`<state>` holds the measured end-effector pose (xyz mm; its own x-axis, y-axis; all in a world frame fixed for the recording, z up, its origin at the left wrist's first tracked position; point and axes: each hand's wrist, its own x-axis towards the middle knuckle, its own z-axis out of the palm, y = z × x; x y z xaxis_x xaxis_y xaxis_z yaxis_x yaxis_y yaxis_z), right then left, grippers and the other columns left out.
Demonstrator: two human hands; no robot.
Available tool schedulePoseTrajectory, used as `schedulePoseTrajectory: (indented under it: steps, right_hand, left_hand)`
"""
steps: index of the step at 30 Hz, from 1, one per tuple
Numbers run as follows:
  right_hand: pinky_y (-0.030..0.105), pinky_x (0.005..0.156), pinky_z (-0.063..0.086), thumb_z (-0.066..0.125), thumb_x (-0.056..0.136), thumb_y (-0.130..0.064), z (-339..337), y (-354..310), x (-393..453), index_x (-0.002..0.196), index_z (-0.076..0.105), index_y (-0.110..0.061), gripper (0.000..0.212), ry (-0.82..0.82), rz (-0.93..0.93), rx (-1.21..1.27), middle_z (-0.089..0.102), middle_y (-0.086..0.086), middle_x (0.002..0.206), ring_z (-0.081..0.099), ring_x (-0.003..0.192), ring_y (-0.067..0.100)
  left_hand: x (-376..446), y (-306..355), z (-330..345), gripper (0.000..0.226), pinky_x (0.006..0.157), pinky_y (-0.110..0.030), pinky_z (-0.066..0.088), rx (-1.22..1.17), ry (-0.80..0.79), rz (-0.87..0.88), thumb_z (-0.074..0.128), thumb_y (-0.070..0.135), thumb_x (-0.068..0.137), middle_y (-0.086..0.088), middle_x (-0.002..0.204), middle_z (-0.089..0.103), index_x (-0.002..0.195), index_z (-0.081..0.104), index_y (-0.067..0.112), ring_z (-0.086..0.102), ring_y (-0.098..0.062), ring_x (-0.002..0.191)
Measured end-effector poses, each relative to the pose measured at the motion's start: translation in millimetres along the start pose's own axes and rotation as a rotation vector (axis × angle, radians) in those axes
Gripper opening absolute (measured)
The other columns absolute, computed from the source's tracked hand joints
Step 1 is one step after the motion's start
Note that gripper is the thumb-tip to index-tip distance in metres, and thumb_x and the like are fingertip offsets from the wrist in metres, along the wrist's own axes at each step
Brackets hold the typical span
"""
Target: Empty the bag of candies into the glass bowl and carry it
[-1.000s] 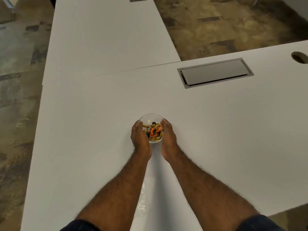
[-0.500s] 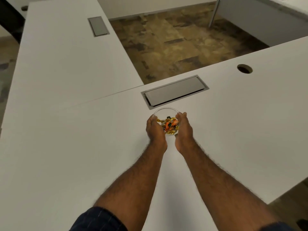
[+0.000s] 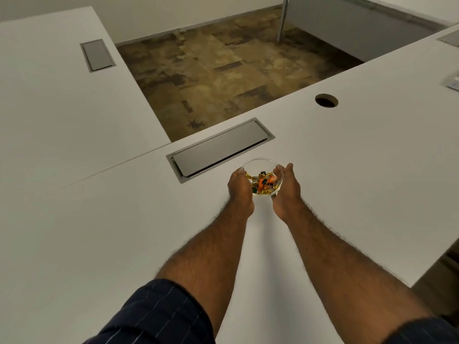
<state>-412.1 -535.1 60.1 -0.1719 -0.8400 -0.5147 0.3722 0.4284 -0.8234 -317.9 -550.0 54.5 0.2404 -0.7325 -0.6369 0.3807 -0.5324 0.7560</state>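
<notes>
A small clear glass bowl [image 3: 258, 163] holds several wrapped candies [image 3: 263, 183] in orange, yellow and green. My left hand [image 3: 240, 191] cups the bowl's left side and my right hand [image 3: 286, 192] cups its right side, both closed around the glass. The bowl is over the white desk [image 3: 124, 219], just in front of a grey cable hatch. Whether it rests on the desk or is lifted off it, I cannot tell. No candy bag is in view.
A grey cable hatch [image 3: 219, 150] is set into the desk right behind the bowl. A round cable hole [image 3: 326, 100] lies to the far right. A second white desk [image 3: 49, 95] with its own hatch [image 3: 97, 55] joins at the left. Patterned floor [image 3: 223, 75] lies beyond.
The bowl, held in both hands, has travelled forward and to the right across the desk, ending close to the cable hatch. The view has swung up and shows more of the room.
</notes>
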Motion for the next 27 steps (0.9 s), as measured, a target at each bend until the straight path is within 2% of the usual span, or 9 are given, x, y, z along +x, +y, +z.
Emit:
schedulePoseTrajectory:
  steps: [10, 16, 19, 21, 24, 27]
  right_hand:
    - [0.05, 0.118, 0.027, 0.02, 0.101, -0.052, -23.8, 20.7, 40.7, 0.144, 0.041, -0.018, 0.057, 0.069, 0.08, -0.048, 0.039, 0.006, 0.154, 0.038, 0.139, 0.03]
    - [0.036, 0.106, 0.033, 0.022, 0.102, -0.048, -32.3, 31.7, 43.8, 0.142, 0.041, -0.018, 0.053, 0.083, 0.098, -0.111, 0.041, 0.006, 0.152, 0.044, 0.128, 0.022]
    - [0.037, 0.107, 0.03, 0.02, 0.101, -0.052, -33.6, 28.9, 43.4, 0.148, 0.03, -0.021, 0.057, 0.064, 0.083, -0.239, 0.036, 0.007, 0.154, 0.037, 0.138, 0.025]
    - [0.041, 0.111, 0.029, 0.018, 0.099, -0.057, -33.8, 24.3, 42.7, 0.149, 0.025, -0.023, 0.061, 0.059, 0.053, -0.338, 0.032, 0.008, 0.156, 0.035, 0.14, 0.027]
    - [0.046, 0.115, 0.031, 0.023, 0.097, -0.059, -29.8, 14.4, 41.4, 0.149, 0.028, -0.022, 0.064, 0.157, -0.07, -0.547, 0.032, 0.009, 0.157, 0.033, 0.142, 0.029]
    - [0.048, 0.12, 0.021, 0.028, 0.096, -0.06, -17.6, 4.0, 32.5, 0.147, 0.034, -0.017, 0.068, 0.205, -0.263, -0.842, 0.031, 0.009, 0.158, 0.022, 0.147, 0.029]
  left_hand:
    - [37.3, -33.0, 19.9, 0.037, 0.076, -0.026, 0.042, 0.137, 0.01, 0.034, 0.036, 0.026, 0.101, -0.01, 0.135, 0.054, 0.131, 0.053, 0.014, 0.047, -0.019, 0.101]
    - [40.6, -47.3, 19.1, 0.039, 0.087, -0.029, 0.042, 0.223, -0.015, 0.088, 0.031, 0.027, 0.102, -0.008, 0.139, 0.052, 0.136, 0.048, 0.017, 0.05, -0.02, 0.11]
    - [40.7, -46.3, 17.5, 0.04, 0.088, -0.029, 0.04, 0.252, -0.041, 0.1, 0.03, 0.028, 0.103, -0.008, 0.143, 0.048, 0.139, 0.042, 0.018, 0.048, -0.018, 0.112]
    - [37.4, -41.2, 16.3, 0.042, 0.093, -0.033, 0.042, 0.279, -0.065, 0.094, 0.029, 0.03, 0.103, -0.009, 0.146, 0.045, 0.142, 0.038, 0.019, 0.048, -0.023, 0.122]
    - [29.2, -31.3, 14.8, 0.046, 0.103, -0.041, 0.042, 0.391, -0.059, 0.125, 0.027, 0.035, 0.102, -0.01, 0.149, 0.041, 0.145, 0.034, 0.02, 0.045, -0.029, 0.131]
    - [18.1, -22.0, 11.9, 0.052, 0.112, -0.041, 0.034, 0.559, 0.028, 0.28, 0.028, 0.039, 0.102, -0.011, 0.155, 0.033, 0.148, 0.029, 0.014, 0.035, -0.029, 0.14]
